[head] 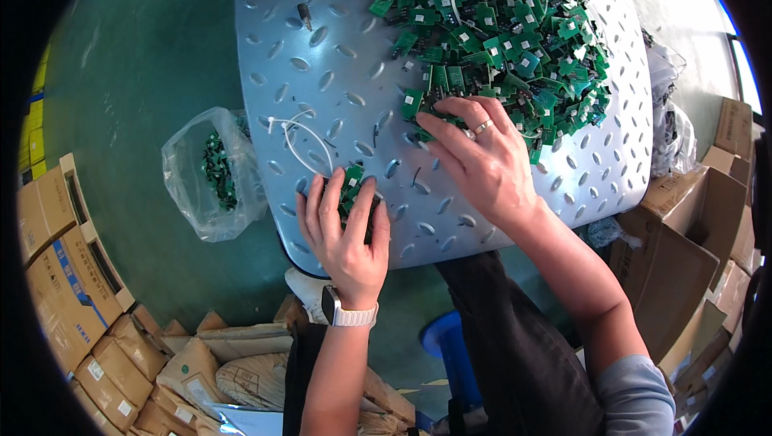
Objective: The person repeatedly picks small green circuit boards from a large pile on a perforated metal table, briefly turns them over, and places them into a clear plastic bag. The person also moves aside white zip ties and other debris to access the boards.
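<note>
A large heap of small green circuit boards [525,44], many with white connectors, covers the far right of a diamond-plate metal tabletop [338,74]. My right hand [488,153], with a ring on one finger, reaches into the heap's near edge. Its fingertips touch boards there, and whether they pinch one is hidden. Near the front left edge, my left hand [347,237] is cupped around a few green boards [351,186], which show between its fingers. A white cable tie [307,159] lies looped just beyond that hand.
A clear plastic bag [211,177] of boards stands left of the table. A small dark metal piece [304,16] lies at the far left. Cardboard boxes [675,243] flank the right side; more boxes [78,285] and sacks [253,376] are at left. A blue stool [452,351] is below.
</note>
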Available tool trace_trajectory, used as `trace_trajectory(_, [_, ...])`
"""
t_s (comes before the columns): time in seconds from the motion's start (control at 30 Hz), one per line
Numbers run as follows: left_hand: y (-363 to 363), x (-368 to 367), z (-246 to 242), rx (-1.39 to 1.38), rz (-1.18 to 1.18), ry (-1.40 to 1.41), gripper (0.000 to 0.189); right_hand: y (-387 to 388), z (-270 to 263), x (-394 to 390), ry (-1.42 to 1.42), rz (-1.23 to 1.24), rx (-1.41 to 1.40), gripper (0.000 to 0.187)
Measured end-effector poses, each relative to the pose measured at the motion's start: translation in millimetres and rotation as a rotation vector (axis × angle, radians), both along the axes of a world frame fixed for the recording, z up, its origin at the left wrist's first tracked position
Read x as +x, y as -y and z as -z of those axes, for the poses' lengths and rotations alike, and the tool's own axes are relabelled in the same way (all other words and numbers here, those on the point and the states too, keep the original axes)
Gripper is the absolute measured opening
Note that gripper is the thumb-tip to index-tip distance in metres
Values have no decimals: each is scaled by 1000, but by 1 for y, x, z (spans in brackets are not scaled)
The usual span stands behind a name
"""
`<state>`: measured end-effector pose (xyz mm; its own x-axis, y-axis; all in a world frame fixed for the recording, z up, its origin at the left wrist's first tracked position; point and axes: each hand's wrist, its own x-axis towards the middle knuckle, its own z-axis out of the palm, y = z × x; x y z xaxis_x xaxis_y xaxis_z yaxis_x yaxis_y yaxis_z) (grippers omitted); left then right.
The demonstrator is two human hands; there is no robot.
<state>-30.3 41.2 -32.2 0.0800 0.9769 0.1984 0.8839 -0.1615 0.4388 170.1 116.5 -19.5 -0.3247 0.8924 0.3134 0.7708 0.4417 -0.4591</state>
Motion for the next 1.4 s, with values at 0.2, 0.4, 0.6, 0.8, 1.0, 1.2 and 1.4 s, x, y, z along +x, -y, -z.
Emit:
trace_trajectory(0.2, [1,-1,2,21,-12,17,23,-9,-1,15,-177,-1,-101,24])
trace_trajectory(0.4, [1,-1,2,21,-14,29,23,-13,-7,17,-270,76,-172,18])
trace_trajectory(0.6, [1,-1,2,20,-17,40,23,-5,-19,25,-561,364,-545,19])
trace_trajectory(0.8, [2,-2,3,15,-18,38,24,-3,-17,25,-537,480,-579,16])
trace_trajectory(1.0, [3,-3,4,4,-17,38,26,9,-26,22,-602,441,-480,13])
trace_trajectory(1.2, [5,-6,2,2,5,136,47,46,-27,-26,-479,-30,-649,20])
trace_trajectory(1.4, [3,-4,-2,-44,56,30,35,26,-19,-4,-344,81,-346,32])
